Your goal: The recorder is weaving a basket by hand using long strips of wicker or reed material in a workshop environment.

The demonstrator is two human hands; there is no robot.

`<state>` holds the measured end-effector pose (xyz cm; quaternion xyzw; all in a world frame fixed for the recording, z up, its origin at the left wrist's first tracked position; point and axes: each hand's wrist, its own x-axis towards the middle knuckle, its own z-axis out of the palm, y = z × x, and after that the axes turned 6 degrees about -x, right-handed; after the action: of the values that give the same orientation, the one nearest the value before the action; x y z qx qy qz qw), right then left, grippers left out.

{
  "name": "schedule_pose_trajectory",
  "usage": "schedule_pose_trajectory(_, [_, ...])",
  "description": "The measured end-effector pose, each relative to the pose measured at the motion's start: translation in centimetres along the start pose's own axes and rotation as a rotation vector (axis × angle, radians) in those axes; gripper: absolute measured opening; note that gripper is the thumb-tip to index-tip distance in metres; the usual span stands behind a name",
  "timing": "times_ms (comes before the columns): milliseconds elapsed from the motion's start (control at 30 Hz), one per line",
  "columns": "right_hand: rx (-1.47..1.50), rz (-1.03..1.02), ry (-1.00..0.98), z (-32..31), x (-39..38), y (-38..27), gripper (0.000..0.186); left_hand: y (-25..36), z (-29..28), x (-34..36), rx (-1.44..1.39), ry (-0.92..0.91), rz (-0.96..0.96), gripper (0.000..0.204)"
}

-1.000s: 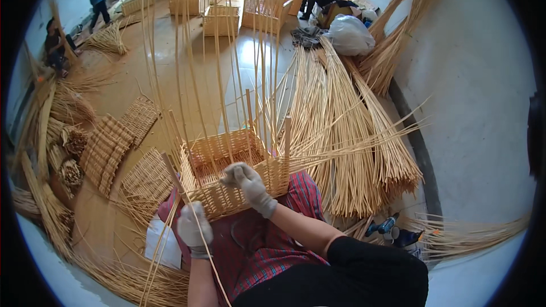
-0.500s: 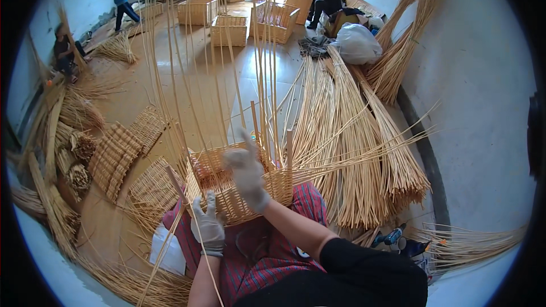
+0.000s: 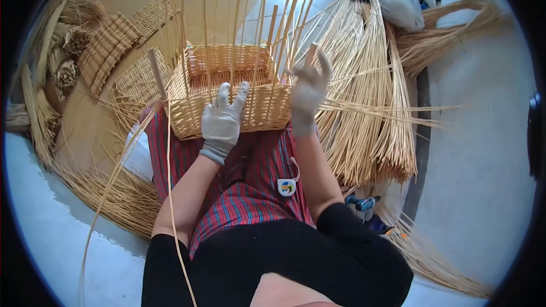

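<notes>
A partly woven wicker basket (image 3: 187, 116) rests across my lap, with long upright stakes (image 3: 206, 28) rising from its walls. Thick wooden corner posts stick up at its front corners, a left one (image 3: 157, 74) and a right one (image 3: 311, 54). My left hand (image 3: 220, 122), in a pale grey glove, lies against the outside of the near wall, its fingers stretched up to the woven edge. At the right front corner my right hand (image 3: 307, 96), also gloved and slightly blurred, is raised beside the post with fingers apart. Loose strands (image 3: 352, 106) trail right from that corner.
Large bundles of wicker rods (image 3: 364, 119) lie on the floor at right, near a white plastic bag (image 3: 401, 7) and a blue power tool (image 3: 364, 203). Woven panels (image 3: 111, 51) and more bundles (image 3: 67, 72) are at left. One long strand (image 3: 170, 193) hangs past my left arm.
The view has tipped downward. My right hand has moved from over the basket's middle to its right front corner. My left hand has shifted from near the left corner toward the wall's middle.
</notes>
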<state>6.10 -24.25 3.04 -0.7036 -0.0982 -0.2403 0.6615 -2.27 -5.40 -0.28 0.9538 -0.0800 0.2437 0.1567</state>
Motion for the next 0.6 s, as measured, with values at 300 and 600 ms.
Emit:
schedule_pose_trajectory(300, [-1.089, -0.517, 0.064, -3.3, 4.4, -3.4, 0.036, 8.5, 3.4, 3.5, -0.133, -0.224, -0.060, 0.077])
schedule_pose_trajectory(600, [-1.164, -0.405, -0.041, -6.1, -1.9, 1.8, 0.059, 6.2, 2.6, 1.6, -0.727, -0.167, -0.071, 0.058])
